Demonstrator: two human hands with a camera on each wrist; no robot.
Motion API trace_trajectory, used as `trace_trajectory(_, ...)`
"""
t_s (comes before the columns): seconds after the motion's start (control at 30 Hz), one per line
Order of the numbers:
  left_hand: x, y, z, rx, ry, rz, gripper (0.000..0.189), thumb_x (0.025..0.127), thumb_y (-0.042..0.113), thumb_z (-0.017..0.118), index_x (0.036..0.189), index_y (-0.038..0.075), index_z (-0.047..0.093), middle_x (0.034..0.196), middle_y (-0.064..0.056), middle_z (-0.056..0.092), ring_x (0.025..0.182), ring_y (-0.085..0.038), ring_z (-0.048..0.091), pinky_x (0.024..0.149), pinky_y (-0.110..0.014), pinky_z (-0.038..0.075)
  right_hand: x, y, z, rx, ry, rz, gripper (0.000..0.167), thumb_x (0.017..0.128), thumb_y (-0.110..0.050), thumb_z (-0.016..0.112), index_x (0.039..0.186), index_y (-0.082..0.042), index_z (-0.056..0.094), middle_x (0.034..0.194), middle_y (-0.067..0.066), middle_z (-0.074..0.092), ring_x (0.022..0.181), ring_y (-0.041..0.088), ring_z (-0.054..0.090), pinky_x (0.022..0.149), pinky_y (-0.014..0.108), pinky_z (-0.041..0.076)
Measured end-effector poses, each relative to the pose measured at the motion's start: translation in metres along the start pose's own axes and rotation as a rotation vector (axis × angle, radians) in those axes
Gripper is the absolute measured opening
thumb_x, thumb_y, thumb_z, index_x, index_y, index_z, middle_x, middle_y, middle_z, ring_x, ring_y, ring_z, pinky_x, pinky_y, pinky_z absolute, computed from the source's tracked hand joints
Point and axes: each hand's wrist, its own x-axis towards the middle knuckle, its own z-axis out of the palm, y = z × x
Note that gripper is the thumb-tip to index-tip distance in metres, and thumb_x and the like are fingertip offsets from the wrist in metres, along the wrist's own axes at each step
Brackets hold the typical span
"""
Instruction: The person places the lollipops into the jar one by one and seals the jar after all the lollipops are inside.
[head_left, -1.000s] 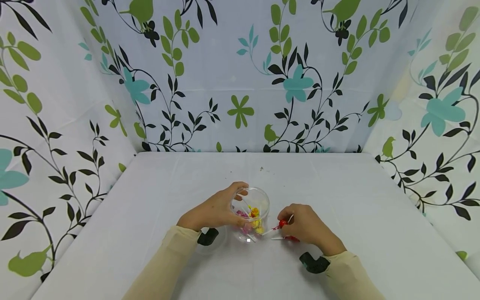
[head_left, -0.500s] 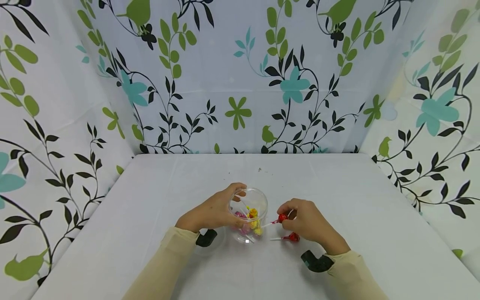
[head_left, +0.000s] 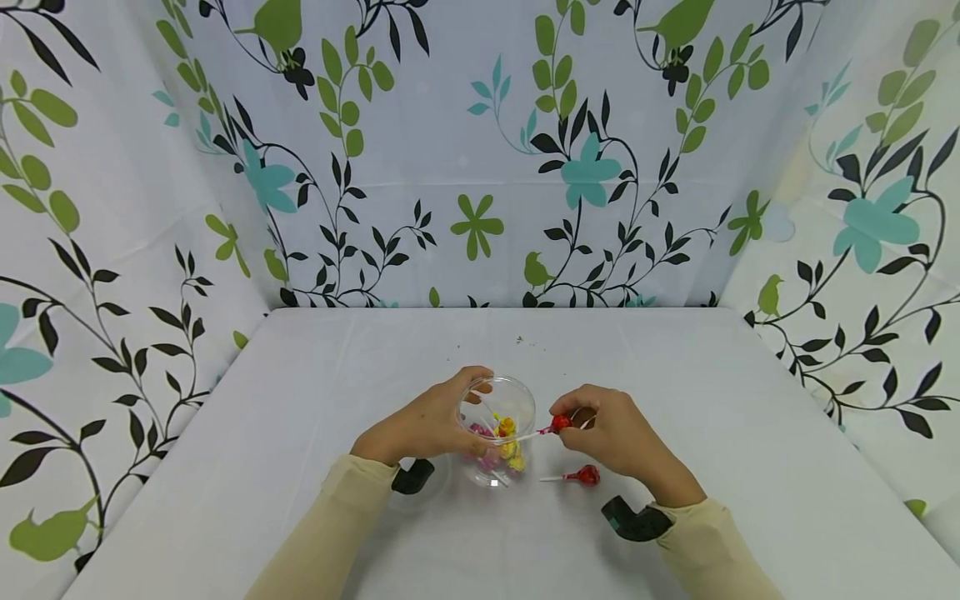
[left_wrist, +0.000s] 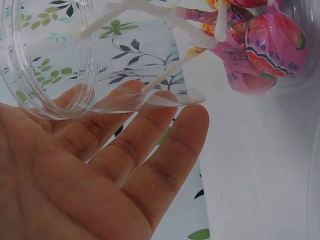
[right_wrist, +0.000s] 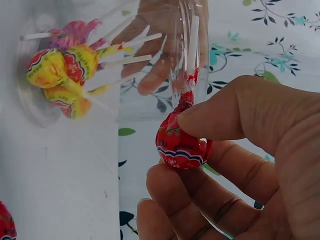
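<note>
My left hand grips a clear plastic jar from its left side, thumb in front and fingers behind. Inside the jar lie several wrapped lollipops, yellow ones and pink ones, heads toward the bottom. With thumb and fingertips my right hand pinches a red lollipop by its wrapped head. Its white stick points left and reaches the jar's rim; whether the tip is inside I cannot tell. A second red lollipop lies on the table below the right hand, stick to the left.
A round clear lid-like disc lies partly under the left wrist, faint against the white table. Small dark specks dot the cloth behind the jar. Patterned curtains stand around the back and sides.
My right hand has lifted the red lollipop off the table and brought it up and slightly left to the jar's rim. The other red lollipop has come into fuller view. The left hand stays on the jar.
</note>
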Motion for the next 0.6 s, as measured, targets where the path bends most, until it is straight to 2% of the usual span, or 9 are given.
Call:
trace_trajectory(0.17,0.0,0.0,0.0,0.0,0.0,0.001,0.102,0.075,0.041,0.095,0.156,0.02,0.036,0.153,-0.009,0.054,0.137,-0.025,0.053,0.111,-0.055,0.045,0.003,-0.008,0.0,0.023,0.019,-0.025,0.019,0.087,-0.002,0.073,0.104,-0.011,0.077,0.097,-0.001,0.073,0.086,0.017,0.066,0.073,0.028,0.059)
trace_trajectory(0.6,0.0,0.0,0.0,-0.011,-0.005,-0.012,0.101,0.076,0.043,0.095,0.155,0.023,0.036,0.154,-0.009,0.053,0.138,-0.026,0.053,0.112,-0.057,0.044,0.012,-0.027,0.01,0.063,0.135,-0.08,0.021,0.087,-0.003,0.074,0.107,-0.01,0.077,0.099,-0.001,0.073,0.087,0.015,0.069,0.077,0.028,0.059)
